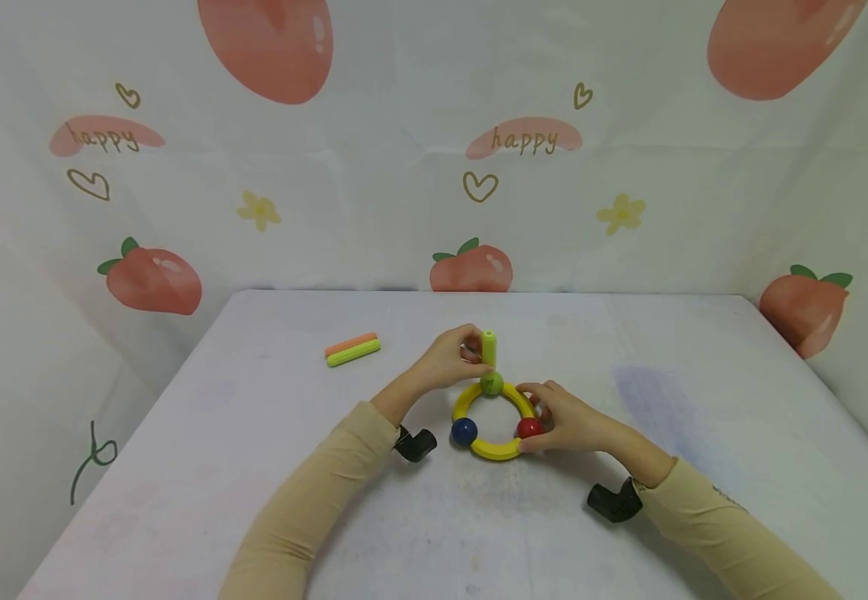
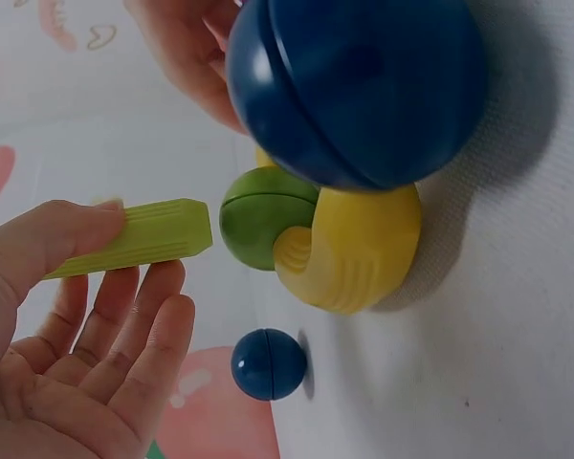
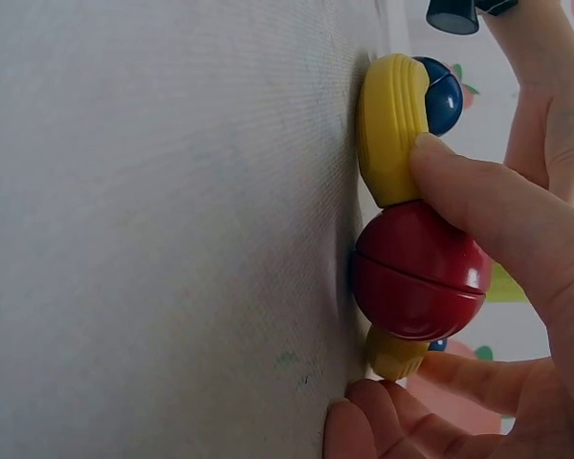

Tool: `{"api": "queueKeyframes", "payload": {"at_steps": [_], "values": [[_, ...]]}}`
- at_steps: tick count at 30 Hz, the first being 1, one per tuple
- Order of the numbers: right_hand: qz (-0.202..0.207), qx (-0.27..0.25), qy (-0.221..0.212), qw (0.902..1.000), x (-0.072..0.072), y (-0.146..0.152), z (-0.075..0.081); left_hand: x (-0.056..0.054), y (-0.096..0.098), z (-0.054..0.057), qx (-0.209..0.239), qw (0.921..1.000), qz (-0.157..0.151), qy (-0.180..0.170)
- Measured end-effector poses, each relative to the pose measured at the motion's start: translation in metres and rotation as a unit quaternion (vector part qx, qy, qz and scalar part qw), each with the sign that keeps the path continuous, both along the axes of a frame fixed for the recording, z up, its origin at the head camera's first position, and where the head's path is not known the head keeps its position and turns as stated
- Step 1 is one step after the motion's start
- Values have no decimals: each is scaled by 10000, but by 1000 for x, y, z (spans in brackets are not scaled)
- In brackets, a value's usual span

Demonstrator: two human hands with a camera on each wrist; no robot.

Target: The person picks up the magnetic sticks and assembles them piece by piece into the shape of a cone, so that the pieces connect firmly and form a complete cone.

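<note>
My left hand pinches a yellow-green ribbed stick between thumb and fingers. The stick stands upright, its lower end close over the green ball in the left wrist view. That ball belongs to a ring lying on the table, made of yellow curved rods joined by green, blue and red balls. My right hand holds the ring around the red ball. Its thumb presses one curved rod and its fingers reach the other. The blue ball sits at the ring's left.
An orange stick and another yellow-green stick lie side by side at the back left of the white table. A loose blue ball rests beyond the ring in the left wrist view. A printed curtain rises behind the table.
</note>
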State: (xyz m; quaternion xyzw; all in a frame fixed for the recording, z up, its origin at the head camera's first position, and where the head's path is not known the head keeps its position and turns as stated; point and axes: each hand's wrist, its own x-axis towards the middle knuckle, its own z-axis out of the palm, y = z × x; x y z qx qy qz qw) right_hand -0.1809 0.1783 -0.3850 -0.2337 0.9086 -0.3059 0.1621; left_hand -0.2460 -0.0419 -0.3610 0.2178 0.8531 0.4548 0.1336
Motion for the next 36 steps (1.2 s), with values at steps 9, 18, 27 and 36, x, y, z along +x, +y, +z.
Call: {"api": "queueKeyframes", "payload": {"at_steps": [9,18,27,36], "values": [[-12,6,-2,10000,0,0,2,1,4,3,-93,9999,-30,77],[-37,40,-3,10000,1,-1,2,2,4,2,-77,10000,8,38],[-77,4,-85,9999,0,0,2,0,-6,-2,-95,9999,33,91],[-88,13,-116,9999,0,0,1,-6,-35,-5,-182,9989,392,155]]}}
